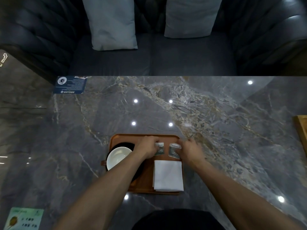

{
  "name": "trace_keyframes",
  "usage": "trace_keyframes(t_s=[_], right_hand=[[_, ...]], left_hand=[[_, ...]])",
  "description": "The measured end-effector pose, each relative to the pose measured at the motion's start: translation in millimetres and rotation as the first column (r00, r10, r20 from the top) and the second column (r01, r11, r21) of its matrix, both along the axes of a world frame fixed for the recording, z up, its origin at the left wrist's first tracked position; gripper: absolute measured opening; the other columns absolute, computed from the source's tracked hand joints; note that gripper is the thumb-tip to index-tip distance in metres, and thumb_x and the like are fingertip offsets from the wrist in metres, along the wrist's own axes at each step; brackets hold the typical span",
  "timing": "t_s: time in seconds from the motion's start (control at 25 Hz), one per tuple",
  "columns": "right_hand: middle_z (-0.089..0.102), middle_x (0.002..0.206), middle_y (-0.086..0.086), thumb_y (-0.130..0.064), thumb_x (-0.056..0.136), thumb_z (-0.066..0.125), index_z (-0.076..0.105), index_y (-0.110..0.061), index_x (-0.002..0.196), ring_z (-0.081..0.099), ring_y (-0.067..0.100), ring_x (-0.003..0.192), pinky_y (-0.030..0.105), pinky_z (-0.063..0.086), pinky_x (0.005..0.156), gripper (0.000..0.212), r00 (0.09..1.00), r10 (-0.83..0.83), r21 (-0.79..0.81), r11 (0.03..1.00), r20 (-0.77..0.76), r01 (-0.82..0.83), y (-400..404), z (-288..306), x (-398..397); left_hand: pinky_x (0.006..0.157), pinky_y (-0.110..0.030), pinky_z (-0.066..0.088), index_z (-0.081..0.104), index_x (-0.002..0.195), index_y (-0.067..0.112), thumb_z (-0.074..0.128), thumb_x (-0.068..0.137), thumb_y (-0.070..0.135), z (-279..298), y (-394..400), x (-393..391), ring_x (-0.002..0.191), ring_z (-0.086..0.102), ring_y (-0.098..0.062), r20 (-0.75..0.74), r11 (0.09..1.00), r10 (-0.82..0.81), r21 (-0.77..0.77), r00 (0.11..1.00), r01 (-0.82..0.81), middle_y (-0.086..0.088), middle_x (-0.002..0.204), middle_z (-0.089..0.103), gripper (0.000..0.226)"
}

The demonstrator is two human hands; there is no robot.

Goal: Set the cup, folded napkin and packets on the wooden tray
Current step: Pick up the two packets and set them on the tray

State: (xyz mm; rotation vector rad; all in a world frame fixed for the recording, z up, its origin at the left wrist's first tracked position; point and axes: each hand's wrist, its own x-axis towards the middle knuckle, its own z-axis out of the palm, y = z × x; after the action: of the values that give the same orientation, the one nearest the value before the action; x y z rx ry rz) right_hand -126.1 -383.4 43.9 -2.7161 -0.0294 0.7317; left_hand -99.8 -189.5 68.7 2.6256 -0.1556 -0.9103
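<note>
We stand at a grey marble bench [216, 113] with a dark sofa [149, 60] and two pale cushions [113, 22] behind it. Near us on the bench lies the wooden tray [144, 183].

Our left hand [147, 148] rests over the far part of the tray, fingers curled down onto the left packet [159, 149]; it seems to pinch the packet's edge, though the fingertips are partly hidden. Our right hand [191, 149] is just beside it, fingers bent and touching the right packet [174, 151] at its right edge. The two packets lie between the hands, close together but apart.

To the left of the left hand, partly under its forearm, the white cup [118, 157] stands on a dark saucer [124, 144] inside the tray. Nearer to us than both hands, the folded napkin [168, 175] lies flat on the tray's right side.

A blue card [70, 85] lies far off at the bench's far left corner, and a green card [24, 219] near us on the left.
</note>
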Motion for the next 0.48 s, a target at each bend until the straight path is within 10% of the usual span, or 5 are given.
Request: trace_keyframes(t_s=[0.48], right_hand=[[0.059, 0.118, 0.004, -0.032, 0.084, 0.067, 0.057, -0.023, 0.12, 0.049, 0.03, 0.111, 0.044, 0.042, 0.089, 0.039, 0.958, 0.024, -0.071, 0.997, 0.286, -0.004, 9.3, -2.9, -10.5]], left_hand=[[0.081, -0.037, 0.045, 0.053, 0.11, 0.023, 0.06, 0.088, 0.032, -19.2, -4.3, -12.6, 0.104, 0.053, -0.023, 0.331, 0.996, -0.034, 0.091, 0.943, 0.004, -0.001, 0.113, 0.057, 0.026]])
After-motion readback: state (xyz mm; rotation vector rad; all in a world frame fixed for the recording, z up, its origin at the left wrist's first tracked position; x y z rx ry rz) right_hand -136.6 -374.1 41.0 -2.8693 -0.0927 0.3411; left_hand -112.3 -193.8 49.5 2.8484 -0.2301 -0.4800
